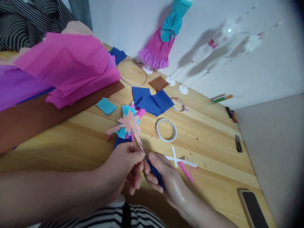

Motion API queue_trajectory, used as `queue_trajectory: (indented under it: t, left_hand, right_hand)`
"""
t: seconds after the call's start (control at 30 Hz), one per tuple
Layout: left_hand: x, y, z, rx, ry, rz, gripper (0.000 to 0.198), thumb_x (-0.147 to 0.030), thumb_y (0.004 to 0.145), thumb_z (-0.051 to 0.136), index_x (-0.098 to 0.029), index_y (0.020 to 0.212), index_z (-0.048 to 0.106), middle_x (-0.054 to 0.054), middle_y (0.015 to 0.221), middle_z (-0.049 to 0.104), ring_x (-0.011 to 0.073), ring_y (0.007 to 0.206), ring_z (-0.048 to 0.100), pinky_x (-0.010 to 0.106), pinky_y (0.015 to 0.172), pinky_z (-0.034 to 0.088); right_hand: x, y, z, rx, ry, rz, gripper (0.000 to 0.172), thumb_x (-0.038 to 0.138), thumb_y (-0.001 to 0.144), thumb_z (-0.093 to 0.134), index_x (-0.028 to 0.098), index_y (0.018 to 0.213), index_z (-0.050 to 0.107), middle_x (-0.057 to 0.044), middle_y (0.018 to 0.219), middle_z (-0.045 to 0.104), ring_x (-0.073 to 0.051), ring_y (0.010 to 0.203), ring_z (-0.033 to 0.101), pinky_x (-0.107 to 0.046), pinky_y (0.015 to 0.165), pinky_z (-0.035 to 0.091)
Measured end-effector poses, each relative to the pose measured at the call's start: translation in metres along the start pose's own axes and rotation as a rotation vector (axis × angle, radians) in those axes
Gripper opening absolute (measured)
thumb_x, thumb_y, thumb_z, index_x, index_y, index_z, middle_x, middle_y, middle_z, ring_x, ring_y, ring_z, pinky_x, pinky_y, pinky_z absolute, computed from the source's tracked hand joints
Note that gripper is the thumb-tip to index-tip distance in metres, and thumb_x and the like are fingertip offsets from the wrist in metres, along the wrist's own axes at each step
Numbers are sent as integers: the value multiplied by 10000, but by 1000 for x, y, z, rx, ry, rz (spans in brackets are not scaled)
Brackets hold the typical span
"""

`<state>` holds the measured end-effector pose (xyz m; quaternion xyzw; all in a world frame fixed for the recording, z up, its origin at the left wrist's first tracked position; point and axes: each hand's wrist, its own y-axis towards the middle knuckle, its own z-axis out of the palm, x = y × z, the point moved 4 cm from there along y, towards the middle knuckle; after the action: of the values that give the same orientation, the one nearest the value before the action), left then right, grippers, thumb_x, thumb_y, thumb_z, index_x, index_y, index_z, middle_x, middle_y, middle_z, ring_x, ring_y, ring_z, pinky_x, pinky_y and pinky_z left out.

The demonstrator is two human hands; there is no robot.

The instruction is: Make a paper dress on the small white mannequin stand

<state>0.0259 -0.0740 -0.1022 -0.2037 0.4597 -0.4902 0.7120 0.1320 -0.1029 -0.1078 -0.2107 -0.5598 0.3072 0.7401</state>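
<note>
- Paper [78,63] in pink lay heaped at the far left, above a brown sheet [23,129].
- Blue sheets [154,103] lay just beyond the flower [129,122], and a turquoise stack [106,106] lay near it on the left.
- A tape roll [157,129] lay to the flower's right, with white strips [175,159], crossed, on its near side; the right hand [163,174] stood close to them and a pink strip [185,171].
- A paper dress [158,44] stood at the far side by the wall; a phone [254,207] lay at the near right.
- The flower lay on the table [213,133], beyond the left hand [125,167], its layered face up.
- One peach strip [135,136] ran from it toward the near right, to the hands.
- The tool [155,174] had its long axis aslant: blue handles near and right, tip far and left toward the flower.
- The right hand's fingers were closed around those handles.
- The left hand's thumb and fingers met at the tip; what they pinched could not be told.
</note>
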Motion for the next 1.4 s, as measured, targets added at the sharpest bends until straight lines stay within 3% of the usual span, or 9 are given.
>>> queue_trajectory:
  t: [0.27, 0.43, 0.9, 1.1, 1.4]
  left_hand:
    - [4, 2, -1, 28, -35, 42, 277, -246, 834, 483, -151, 575, 462, -18, 532, 562, 45, 242, 393, 143, 227, 277]
    - [3, 2, -1, 27, -25, 20, 302, -243, 857, 457, -157, 568, 446, -44, 448, 502, 39, 223, 355, 132, 228, 267]
    - [1, 0, -1, 21, -26, 6, 302, -308, 816, 513, -159, 561, 448, -39, 456, 520, 39, 218, 354, 137, 237, 243]
    - [1, -1, 0, 22, -31, -14, 310, -241, 850, 467, -156, 553, 441, -41, 441, 519, 40, 209, 358, 130, 229, 250]
    - [0, -2, 0, 28, -31, -23, 319, -232, 853, 438, -145, 546, 437, -11, 522, 570, 33, 215, 367, 129, 223, 259]
  right_hand:
    - [0, -2, 1, 18, 77, 22, 443, 570, 817, 567, 164, 645, 523, 81, 481, 321, -44, 410, 204, -195, 355, 99]
    - [-2, -2, 1, 4, 99, 30, 433, 557, 805, 588, 164, 633, 535, 75, 481, 315, -44, 409, 188, -208, 361, 69]
    - [-4, -2, 4, 18, 183, 25, 430, 546, 783, 625, 159, 632, 513, 89, 476, 319, -36, 406, 193, -176, 344, 81]
    - [-8, -1, 4, -12, 217, 56, 436, 545, 746, 666, 166, 630, 484, 94, 478, 325, -27, 397, 193, -171, 345, 74]
    - [-9, -4, 4, 48, 248, 79, 449, 569, 772, 634, 162, 646, 494, 91, 480, 321, -31, 406, 179, -178, 356, 62]
